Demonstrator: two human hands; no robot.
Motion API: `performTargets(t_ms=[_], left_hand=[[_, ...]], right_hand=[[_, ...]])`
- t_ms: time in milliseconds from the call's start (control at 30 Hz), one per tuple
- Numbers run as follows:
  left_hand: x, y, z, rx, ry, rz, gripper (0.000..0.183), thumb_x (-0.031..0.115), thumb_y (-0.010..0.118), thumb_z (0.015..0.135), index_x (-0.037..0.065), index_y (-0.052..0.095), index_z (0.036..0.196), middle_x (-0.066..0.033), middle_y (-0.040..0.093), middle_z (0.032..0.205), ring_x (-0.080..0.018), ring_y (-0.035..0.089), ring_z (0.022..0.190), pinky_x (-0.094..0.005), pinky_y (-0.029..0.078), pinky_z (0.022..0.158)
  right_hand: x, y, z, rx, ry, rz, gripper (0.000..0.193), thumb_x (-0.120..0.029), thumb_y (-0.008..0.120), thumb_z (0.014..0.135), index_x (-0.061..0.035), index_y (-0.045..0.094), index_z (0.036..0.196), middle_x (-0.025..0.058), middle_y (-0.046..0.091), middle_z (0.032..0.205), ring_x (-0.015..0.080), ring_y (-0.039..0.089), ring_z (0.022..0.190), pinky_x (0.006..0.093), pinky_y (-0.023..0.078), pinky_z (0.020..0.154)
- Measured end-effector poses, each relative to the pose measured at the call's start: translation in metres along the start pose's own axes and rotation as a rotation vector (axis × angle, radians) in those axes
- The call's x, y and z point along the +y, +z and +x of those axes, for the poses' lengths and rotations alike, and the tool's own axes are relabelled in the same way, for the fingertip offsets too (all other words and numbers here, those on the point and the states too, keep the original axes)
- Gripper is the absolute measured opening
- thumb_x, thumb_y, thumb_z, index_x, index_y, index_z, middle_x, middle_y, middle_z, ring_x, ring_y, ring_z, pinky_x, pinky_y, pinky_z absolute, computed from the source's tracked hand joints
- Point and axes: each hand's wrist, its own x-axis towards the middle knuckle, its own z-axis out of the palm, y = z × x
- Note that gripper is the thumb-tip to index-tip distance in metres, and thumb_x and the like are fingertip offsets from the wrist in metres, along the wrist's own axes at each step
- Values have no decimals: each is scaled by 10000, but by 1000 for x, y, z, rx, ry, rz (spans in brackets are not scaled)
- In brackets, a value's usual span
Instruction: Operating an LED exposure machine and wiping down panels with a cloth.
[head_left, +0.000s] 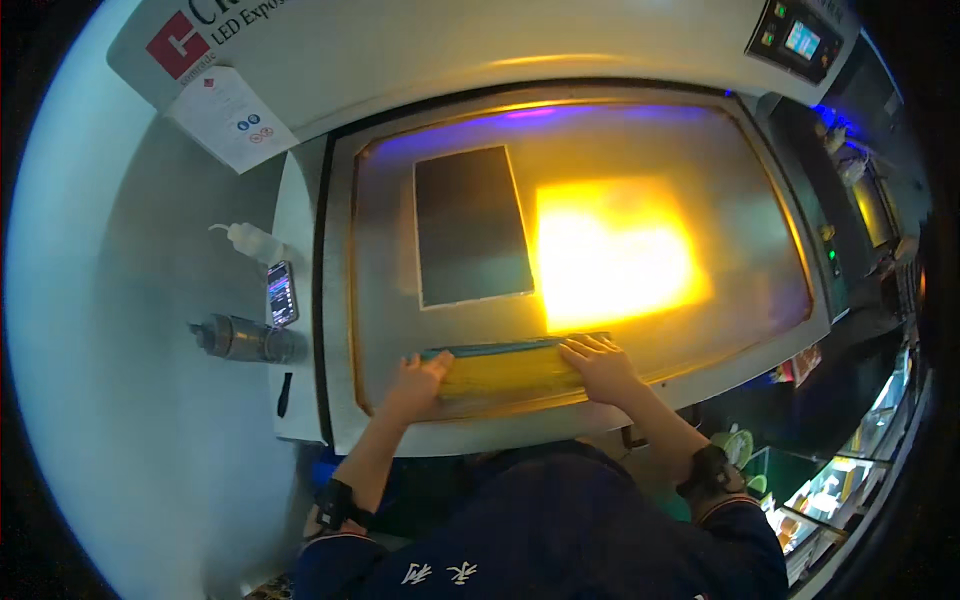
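My left hand (426, 384) and my right hand (598, 366) hold the two ends of a long yellow-green strip (510, 375) with a dark blue far edge. It lies along the near side of the machine's framed bed. Whether the strip is rolled, folded or a stiff bar, I cannot make out. The right hand's fingers lie over its top; the left hand's fingers curl at its left end. Beyond it, on the bed, rests a dark rectangular panel (472, 228) with a thin pale border. A very bright yellow light patch (615, 255) glares to the panel's right.
A raised machine cover (450, 50) with a control screen (802, 40) spans the far side. On the left ledge are a white squeeze bottle (255, 243), a phone (282, 293), a grey bottle (245, 338) and a small black tool (285, 395). A paper sheet (235, 120) hangs at upper left.
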Motion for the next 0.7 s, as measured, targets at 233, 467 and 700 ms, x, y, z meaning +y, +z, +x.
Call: performTargets(t_ms=[233, 467, 700], left_hand=[[-22, -23, 43, 312, 46, -111, 644, 68, 652, 797, 100, 449, 1407, -111, 522, 1396, -431, 461, 1263, -538, 378, 1056], [-112, -136, 179, 57, -113, -120, 608, -14, 555, 815, 155, 484, 1395, -175, 592, 1287, -371, 581, 1151, -438, 479, 978], [-192, -165, 321, 563, -78, 93, 615, -20, 528, 835, 151, 446, 1421, -156, 567, 1335, -444, 490, 1248, -519, 364, 1090]], right_hand=[[27, -12, 41, 168, -9, -148, 638, -64, 625, 786, -138, 465, 1398, 69, 523, 1394, 308, 510, 1259, 501, 395, 1040], [98, -94, 232, -191, 156, 106, 775, 44, 510, 762, -349, 445, 1426, -11, 556, 1372, 241, 519, 1247, 371, 469, 991], [190, -74, 382, 226, -11, -300, 732, 25, 511, 752, -186, 410, 1446, 73, 426, 1489, 298, 372, 1378, 463, 321, 1126]])
